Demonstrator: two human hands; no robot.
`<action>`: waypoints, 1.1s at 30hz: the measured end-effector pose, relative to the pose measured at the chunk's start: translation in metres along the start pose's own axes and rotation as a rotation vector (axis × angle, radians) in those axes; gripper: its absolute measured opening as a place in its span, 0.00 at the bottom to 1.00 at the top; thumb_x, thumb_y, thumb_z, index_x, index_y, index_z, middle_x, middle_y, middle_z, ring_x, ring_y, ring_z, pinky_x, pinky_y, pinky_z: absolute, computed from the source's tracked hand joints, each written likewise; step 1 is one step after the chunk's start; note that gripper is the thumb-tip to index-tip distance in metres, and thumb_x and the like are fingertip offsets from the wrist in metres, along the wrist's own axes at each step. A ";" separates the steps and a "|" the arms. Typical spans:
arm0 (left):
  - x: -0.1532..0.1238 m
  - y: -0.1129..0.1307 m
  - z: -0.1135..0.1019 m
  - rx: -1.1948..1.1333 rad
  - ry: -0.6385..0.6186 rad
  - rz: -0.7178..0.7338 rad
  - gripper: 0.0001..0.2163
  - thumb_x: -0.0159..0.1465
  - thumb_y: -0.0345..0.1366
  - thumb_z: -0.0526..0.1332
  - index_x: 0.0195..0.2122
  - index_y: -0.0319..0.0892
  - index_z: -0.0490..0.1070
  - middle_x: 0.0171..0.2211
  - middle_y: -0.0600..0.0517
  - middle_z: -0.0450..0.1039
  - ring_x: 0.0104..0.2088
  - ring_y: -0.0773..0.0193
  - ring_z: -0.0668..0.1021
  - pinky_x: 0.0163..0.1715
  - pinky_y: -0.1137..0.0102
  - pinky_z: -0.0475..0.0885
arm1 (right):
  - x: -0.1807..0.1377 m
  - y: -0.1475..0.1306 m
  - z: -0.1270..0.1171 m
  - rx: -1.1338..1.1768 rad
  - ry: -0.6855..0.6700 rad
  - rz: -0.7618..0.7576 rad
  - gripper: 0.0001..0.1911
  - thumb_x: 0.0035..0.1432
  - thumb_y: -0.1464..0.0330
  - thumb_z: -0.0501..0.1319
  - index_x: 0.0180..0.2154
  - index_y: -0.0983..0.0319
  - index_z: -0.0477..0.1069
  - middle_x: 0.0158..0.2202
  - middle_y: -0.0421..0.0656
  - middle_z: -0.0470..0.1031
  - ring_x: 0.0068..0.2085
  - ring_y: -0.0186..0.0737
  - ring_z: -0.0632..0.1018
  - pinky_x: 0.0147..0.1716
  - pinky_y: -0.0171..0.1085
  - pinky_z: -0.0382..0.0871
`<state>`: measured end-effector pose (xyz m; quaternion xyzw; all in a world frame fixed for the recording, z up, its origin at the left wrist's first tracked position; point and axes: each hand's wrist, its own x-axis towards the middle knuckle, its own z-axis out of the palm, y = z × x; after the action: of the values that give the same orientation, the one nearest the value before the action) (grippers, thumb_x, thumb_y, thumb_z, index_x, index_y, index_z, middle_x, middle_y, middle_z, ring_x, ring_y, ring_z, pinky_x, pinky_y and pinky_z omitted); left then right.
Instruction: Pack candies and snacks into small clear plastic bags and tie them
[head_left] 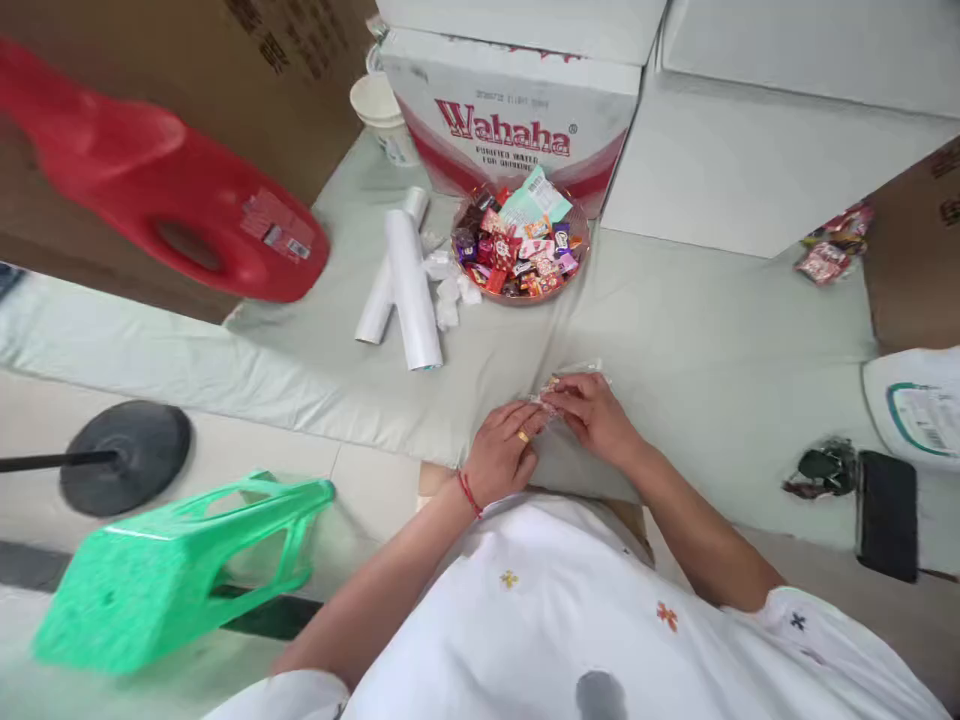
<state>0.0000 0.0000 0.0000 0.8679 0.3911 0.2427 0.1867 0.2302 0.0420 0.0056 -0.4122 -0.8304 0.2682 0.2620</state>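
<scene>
My left hand (pixel 504 450) and my right hand (pixel 592 410) meet at the near edge of the cloth-covered table (pixel 697 340). Both pinch a small clear plastic bag (pixel 571 381) with something small and orange inside. The left hand wears a ring and a red wrist string. Beyond the hands stands a round bowl (pixel 519 243) heaped with wrapped candies. Two white rolls (pixel 409 285) lie left of the bowl, with small white scraps (pixel 448 290) beside them.
A Wahaha water carton (pixel 517 120) and white boxes (pixel 757 150) stand at the back, paper cups (pixel 379 110) to their left. A red jug (pixel 150 190) lies at the left. A green plastic stool (pixel 172 570) and a black stand base (pixel 124 455) are on the floor. A phone (pixel 887 515), keys (pixel 821 470), more candy (pixel 832 245) at right.
</scene>
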 end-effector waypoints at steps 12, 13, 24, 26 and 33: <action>0.006 -0.005 0.000 0.181 -0.050 0.042 0.22 0.70 0.29 0.56 0.65 0.42 0.68 0.56 0.43 0.77 0.56 0.53 0.74 0.53 0.57 0.63 | 0.001 0.028 -0.034 -0.288 0.178 0.617 0.29 0.66 0.46 0.57 0.52 0.63 0.76 0.38 0.52 0.76 0.43 0.54 0.72 0.51 0.55 0.66; 0.006 -0.004 0.000 0.192 -0.062 0.038 0.23 0.70 0.29 0.56 0.66 0.42 0.67 0.56 0.43 0.77 0.55 0.53 0.75 0.53 0.57 0.63 | 0.002 0.027 -0.029 -0.270 0.165 0.613 0.27 0.64 0.47 0.59 0.49 0.62 0.77 0.37 0.51 0.75 0.43 0.54 0.72 0.51 0.55 0.66; 0.011 0.000 0.006 0.258 -0.098 0.008 0.20 0.73 0.29 0.53 0.64 0.44 0.70 0.53 0.43 0.78 0.51 0.55 0.76 0.47 0.58 0.64 | 0.017 -0.030 -0.034 -0.053 0.223 0.493 0.12 0.70 0.58 0.56 0.38 0.58 0.71 0.27 0.37 0.72 0.28 0.37 0.71 0.32 0.36 0.64; 0.011 -0.001 0.007 0.239 -0.082 0.010 0.17 0.73 0.29 0.53 0.60 0.44 0.73 0.52 0.44 0.79 0.50 0.55 0.76 0.46 0.58 0.65 | 0.018 -0.047 -0.023 -0.091 0.211 0.443 0.12 0.71 0.59 0.55 0.39 0.58 0.71 0.29 0.39 0.76 0.30 0.37 0.74 0.32 0.36 0.64; 0.008 -0.013 0.011 -0.131 0.073 -0.087 0.15 0.72 0.28 0.51 0.36 0.42 0.77 0.41 0.46 0.80 0.48 0.58 0.80 0.48 0.62 0.75 | 0.005 -0.070 0.036 -0.383 0.148 0.213 0.17 0.75 0.65 0.47 0.42 0.59 0.73 0.41 0.48 0.80 0.38 0.42 0.79 0.36 0.37 0.68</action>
<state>0.0032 0.0125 -0.0135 0.8266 0.4181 0.2912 0.2391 0.1662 0.0024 0.0271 -0.5584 -0.7964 0.1007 0.2093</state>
